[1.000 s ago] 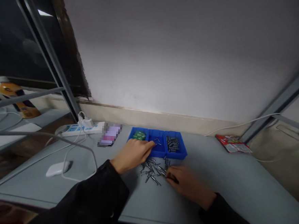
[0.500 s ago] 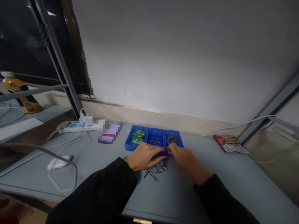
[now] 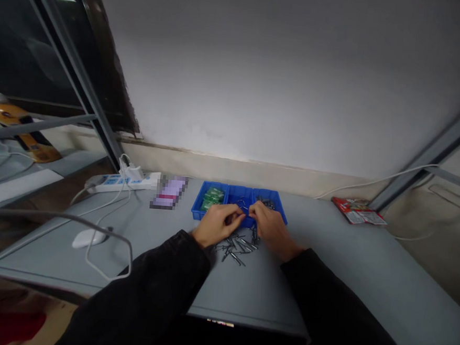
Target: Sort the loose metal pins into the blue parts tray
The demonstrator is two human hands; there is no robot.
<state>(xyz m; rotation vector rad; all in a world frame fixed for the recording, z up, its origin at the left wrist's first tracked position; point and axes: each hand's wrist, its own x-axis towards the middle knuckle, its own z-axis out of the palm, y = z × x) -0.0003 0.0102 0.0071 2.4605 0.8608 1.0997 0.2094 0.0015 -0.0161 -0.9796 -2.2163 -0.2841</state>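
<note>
My left hand (image 3: 219, 223) is closed in a pinch over the front of the blue bins. Close beside it, my right hand (image 3: 268, 227) is also pinched. Whatever sits between the fingertips is too small to make out. The left blue bin (image 3: 197, 206) holds green packets (image 3: 213, 196). A few thin metal pieces (image 3: 242, 202) lie in the middle bin (image 3: 234, 192), and the right bin (image 3: 280, 201) contains darker metal pieces (image 3: 266, 202), partly hidden by my right hand. Slim, pointed metal parts (image 3: 237, 244) lie in a loose pile on the table below my hands.
On the left are a white power strip (image 3: 135, 181), a blurred purple object (image 3: 169, 193) and a white mouse-like object (image 3: 89, 238) among cables. A red packet (image 3: 357, 211) lies at the right. The wall (image 3: 249, 116) rises behind the table (image 3: 326, 263).
My right hand has come out of the right bin and moved left toward my left hand. My left hand's fingers have curled into a pinch. The camera view has shifted slightly.
</note>
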